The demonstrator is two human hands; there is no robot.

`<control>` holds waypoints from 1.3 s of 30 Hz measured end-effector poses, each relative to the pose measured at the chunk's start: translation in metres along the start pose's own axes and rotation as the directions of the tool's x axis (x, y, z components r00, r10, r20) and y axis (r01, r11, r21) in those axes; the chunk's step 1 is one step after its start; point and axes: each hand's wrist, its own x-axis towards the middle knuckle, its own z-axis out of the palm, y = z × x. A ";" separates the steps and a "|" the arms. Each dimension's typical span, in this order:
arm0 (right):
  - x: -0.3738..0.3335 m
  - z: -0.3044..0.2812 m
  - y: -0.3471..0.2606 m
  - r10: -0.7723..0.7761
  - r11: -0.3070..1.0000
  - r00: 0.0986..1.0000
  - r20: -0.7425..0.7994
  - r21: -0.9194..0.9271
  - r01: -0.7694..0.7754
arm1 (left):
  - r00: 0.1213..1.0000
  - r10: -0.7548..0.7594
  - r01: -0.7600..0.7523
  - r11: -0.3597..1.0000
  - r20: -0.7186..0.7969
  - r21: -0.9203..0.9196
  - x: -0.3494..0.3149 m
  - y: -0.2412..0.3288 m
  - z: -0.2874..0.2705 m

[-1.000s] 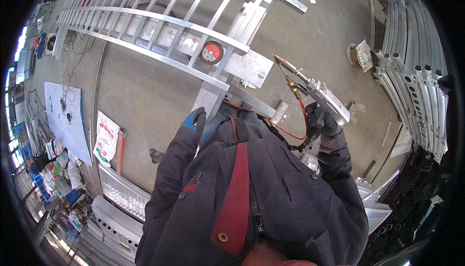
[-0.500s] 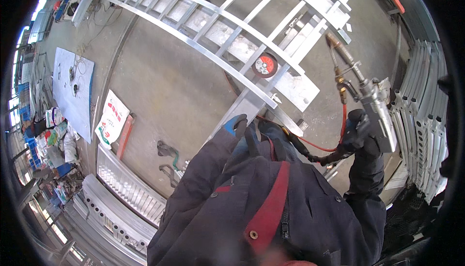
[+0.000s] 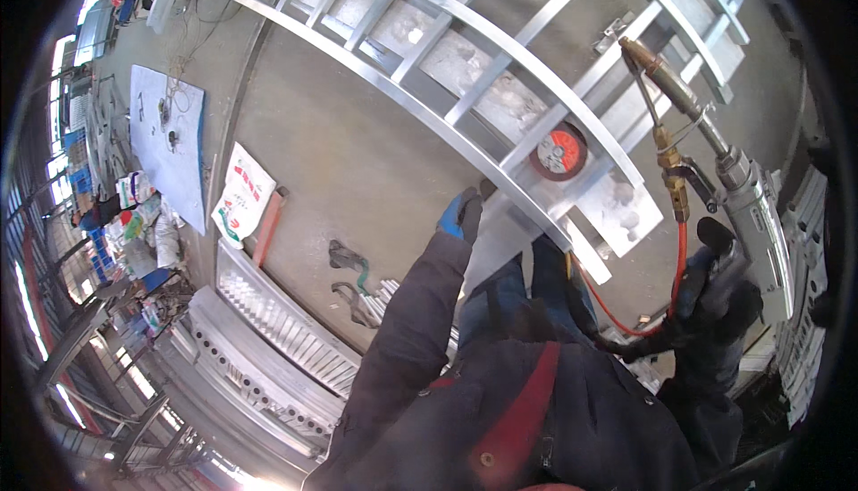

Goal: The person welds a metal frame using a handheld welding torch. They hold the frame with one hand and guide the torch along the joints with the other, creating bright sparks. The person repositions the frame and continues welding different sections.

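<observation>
My right hand [image 3: 712,276], in a dark glove, is wrapped round the grip of a torch-like welding gun [image 3: 751,214]. The gun has a long silver body and a copper-coloured nozzle; a brass valve and red hose are fixed beside it. Its nozzle points up and left, over the rungs of a ladder-like aluminium frame [image 3: 514,40]. My left hand [image 3: 462,214], in a blue and black glove, is beside the frame's near end, at the edge of a flat metal plate [image 3: 500,232]. Its fingers look curled together; what they hold, if anything, is hidden.
A round red and black disc [image 3: 560,151] lies among the rungs at the frame's near end. Left on the floor are a blue-white sheet [image 3: 168,142], a white printed sack [image 3: 243,192] and stacked metal sections [image 3: 259,375]. More metal parts [image 3: 804,294] stand at right.
My left hand has reached forward from my body to the plate's edge. The welding gun and my right hand appear farther right and lower; the view has shifted, with the frame looking nearer.
</observation>
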 end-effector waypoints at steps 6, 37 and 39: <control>0.026 -0.013 0.024 0.084 0.995 0.995 -0.061 -0.043 -0.087 | 0.995 -0.043 0.016 0.958 -0.090 -0.285 0.085 -0.002 0.000; 0.378 0.208 0.117 0.525 0.821 0.763 0.378 -0.464 -0.334 | 0.933 -0.323 0.130 0.715 -0.159 -0.687 0.157 0.064 0.023; 0.383 0.215 0.126 0.513 0.832 0.766 0.387 -0.443 -0.333 | 0.919 -0.359 0.160 0.713 -0.160 -0.682 0.161 0.059 0.023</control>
